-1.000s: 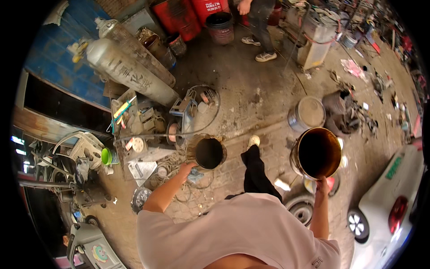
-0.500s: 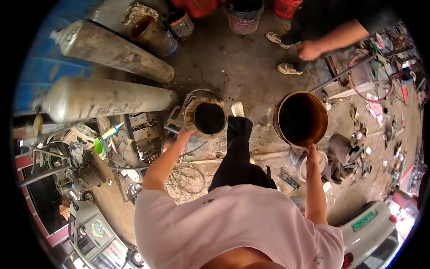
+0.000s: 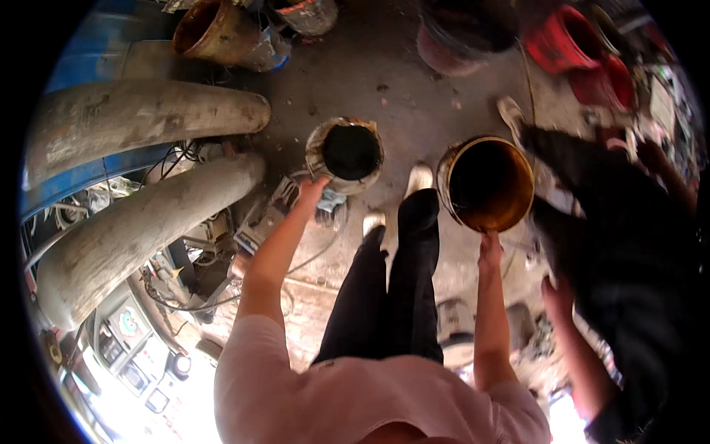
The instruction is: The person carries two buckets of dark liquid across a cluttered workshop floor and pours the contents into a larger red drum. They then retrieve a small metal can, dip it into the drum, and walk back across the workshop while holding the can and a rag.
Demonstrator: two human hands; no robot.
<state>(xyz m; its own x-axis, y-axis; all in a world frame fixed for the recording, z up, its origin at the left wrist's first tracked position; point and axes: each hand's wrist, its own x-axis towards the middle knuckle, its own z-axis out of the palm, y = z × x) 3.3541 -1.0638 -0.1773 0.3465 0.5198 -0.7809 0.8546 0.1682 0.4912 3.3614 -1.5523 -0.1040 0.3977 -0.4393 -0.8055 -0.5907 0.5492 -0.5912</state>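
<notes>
My left hand (image 3: pixel 314 191) is closed on the near rim of a smaller, stained bucket (image 3: pixel 342 185). Its inside looks black, and I cannot tell whether that is liquid or shadow. Over to the right, my right hand (image 3: pixel 489 250) grips the near edge of a larger bucket (image 3: pixel 510 211) with a yellowish-brown, glossy inner wall. The deeper part of it is dark. Both buckets are held off to either side in front of me, apart from each other, their open mouths facing up.
Two large gas cylinders (image 3: pixel 148 107) lie across the left side. A rusty bucket (image 3: pixel 214 33), a dark bucket (image 3: pixel 447 55) and red buckets (image 3: pixel 555 41) stand ahead. Close on my right is a person in dark clothes (image 3: pixel 629 222). A cable (image 3: pixel 318 255) runs over the floor at left.
I have stepped forward, carrying both buckets; the buckets ahead appear nearer. The other person has gone from the far right to right beside me. Both hands keep their grip.
</notes>
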